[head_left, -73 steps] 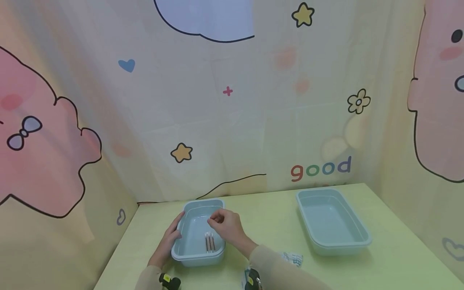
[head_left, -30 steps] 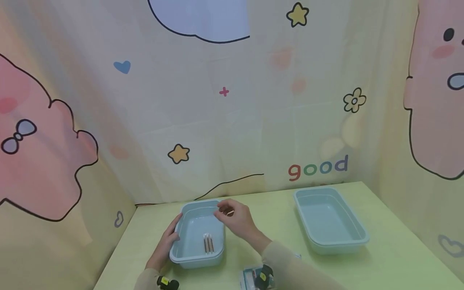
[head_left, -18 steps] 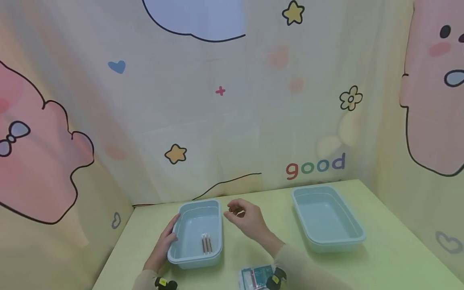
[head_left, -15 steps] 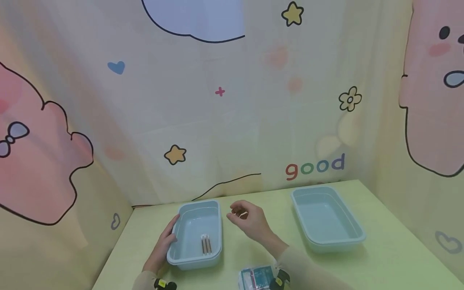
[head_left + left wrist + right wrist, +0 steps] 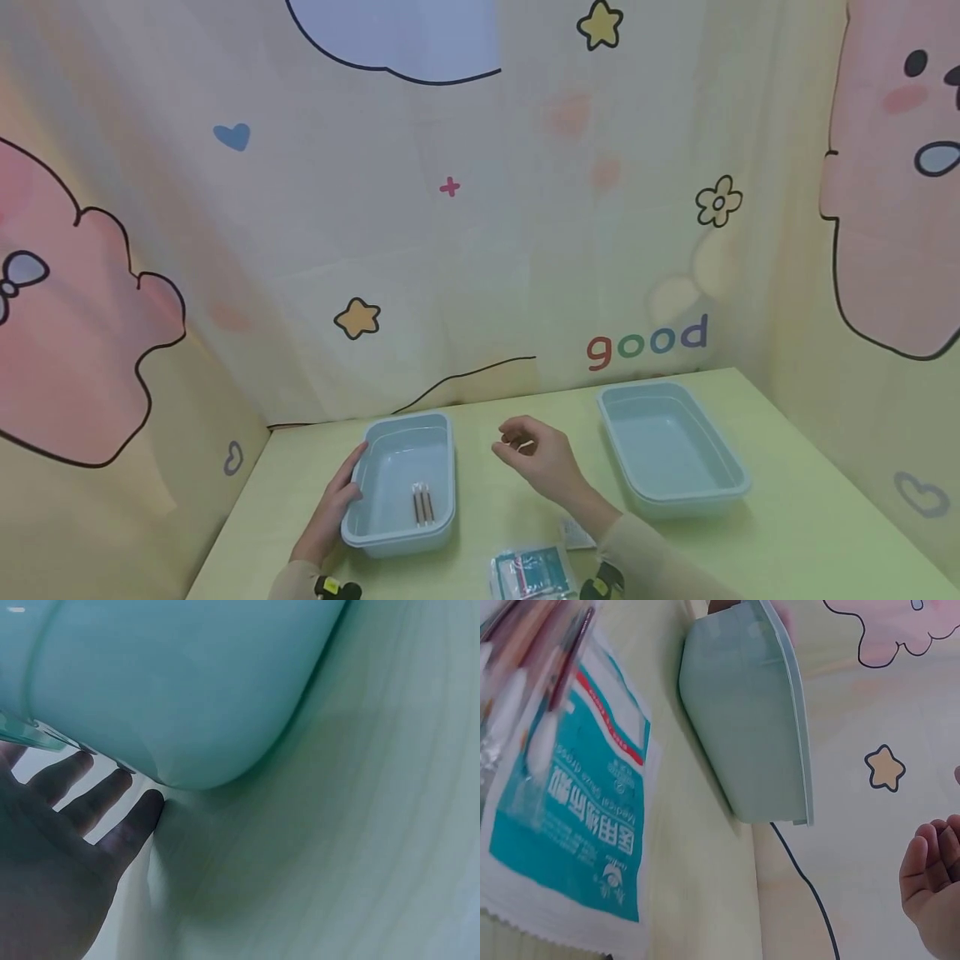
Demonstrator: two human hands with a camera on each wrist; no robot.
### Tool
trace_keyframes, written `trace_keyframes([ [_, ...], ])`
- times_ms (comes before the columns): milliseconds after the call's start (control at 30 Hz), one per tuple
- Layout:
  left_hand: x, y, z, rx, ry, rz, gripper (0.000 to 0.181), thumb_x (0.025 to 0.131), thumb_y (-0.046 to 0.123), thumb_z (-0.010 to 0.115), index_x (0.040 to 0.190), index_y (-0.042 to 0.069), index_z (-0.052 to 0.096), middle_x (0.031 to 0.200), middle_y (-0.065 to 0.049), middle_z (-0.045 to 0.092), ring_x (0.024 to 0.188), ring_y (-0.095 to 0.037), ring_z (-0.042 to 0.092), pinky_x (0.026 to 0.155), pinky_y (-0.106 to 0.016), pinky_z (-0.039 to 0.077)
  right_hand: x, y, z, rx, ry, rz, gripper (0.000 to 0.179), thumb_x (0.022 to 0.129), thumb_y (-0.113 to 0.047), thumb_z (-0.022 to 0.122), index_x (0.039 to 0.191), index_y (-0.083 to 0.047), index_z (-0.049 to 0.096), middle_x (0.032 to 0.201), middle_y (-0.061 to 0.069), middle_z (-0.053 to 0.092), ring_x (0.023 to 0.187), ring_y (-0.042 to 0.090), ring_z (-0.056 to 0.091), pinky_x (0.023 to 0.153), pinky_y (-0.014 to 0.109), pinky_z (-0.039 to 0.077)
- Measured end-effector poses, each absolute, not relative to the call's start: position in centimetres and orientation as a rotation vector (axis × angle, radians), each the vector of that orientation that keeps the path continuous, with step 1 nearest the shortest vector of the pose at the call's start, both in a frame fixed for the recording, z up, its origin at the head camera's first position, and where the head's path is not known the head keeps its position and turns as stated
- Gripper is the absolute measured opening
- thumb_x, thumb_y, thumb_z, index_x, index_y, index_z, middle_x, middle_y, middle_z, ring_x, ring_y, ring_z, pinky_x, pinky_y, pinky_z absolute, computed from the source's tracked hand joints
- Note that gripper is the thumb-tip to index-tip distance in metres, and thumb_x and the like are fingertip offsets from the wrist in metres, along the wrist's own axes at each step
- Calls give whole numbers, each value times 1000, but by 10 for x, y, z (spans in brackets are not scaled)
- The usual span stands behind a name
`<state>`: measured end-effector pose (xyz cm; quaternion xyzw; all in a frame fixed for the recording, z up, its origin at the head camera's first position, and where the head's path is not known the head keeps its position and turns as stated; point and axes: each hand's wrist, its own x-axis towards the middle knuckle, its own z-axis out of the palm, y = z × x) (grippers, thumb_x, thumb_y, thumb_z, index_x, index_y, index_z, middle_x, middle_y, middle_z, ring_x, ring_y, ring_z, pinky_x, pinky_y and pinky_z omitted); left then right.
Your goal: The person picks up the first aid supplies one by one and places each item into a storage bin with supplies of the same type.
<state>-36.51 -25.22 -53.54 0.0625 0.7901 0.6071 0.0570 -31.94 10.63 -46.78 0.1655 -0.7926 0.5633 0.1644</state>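
My left hand (image 5: 327,508) rests against the left side of a light blue plastic tray (image 5: 408,546). In the left wrist view its fingers (image 5: 97,802) are spread and fairly straight, with the tips at the tray's outer wall. Several cotton swabs (image 5: 423,504) with brown sticks, in clear wrap, lie in the near part of this tray. My right hand (image 5: 546,460) is raised to the right of it, fingers loosely curled, nothing visible in them. The right wrist view shows those curled fingers (image 5: 936,859) at the right edge, apart from the tray.
Another light blue tray (image 5: 678,454) stands at the right. Near the front, a teal and white medical gauze packet (image 5: 534,573) lies with more brown swabs (image 5: 544,682) over it. A white packet (image 5: 576,533) is partly behind the right sleeve. A printed curtain (image 5: 420,208) closes off the back.
My right hand has moved from over the left tray to the right, out past its rim, uncovering the gauze packet. My left hand stays at the tray's side. The head view has shifted slightly.
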Motion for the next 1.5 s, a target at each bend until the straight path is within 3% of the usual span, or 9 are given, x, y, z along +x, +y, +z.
trace_keyframes([
  [1500, -367, -250, -539, 221, 2388, 1860, 78, 84, 6, 41, 156, 27, 20, 164, -13, 4, 146, -48, 11, 111, -66, 22, -300, 139, -490, 387, -2347, 1530, 18, 84, -23, 76, 99, -16, 68, 88, -6, 68, 79, 6, 62, 73, 21, 53],
])
